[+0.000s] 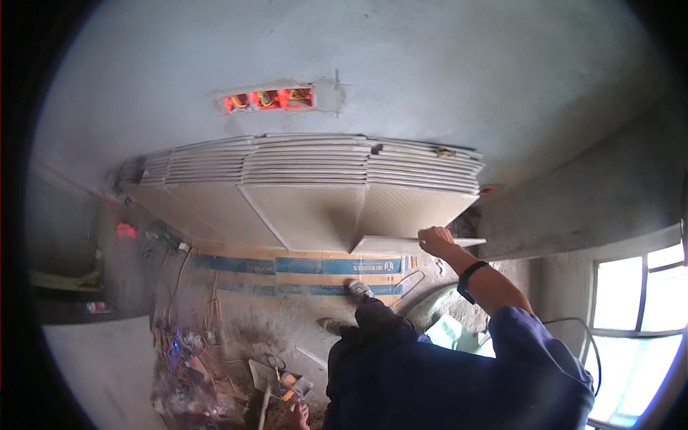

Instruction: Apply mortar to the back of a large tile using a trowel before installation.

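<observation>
My right hand [436, 240] is closed over the top edge of a large tile [387, 246]. This tile leans out from the rightmost of several stacks of tiles [304, 161], which stand on edge against the wall. The front tile behind it [416, 208] shows a pale, finely ridged face. Only part of my left hand [296, 414] shows at the lower edge, low beside a stick-like handle [264, 408]. Its fingers look bent, but what they hold, if anything, is hidden.
Flattened cardboard [301, 265] with blue bands lies before the stacks. Red boxes with wires [269, 99] sit in the wall. A tray of tools [297, 383] and tangled debris [193, 365] lie at the lower left. A pale green sack [451, 331] lies right of my legs, near a window [638, 308].
</observation>
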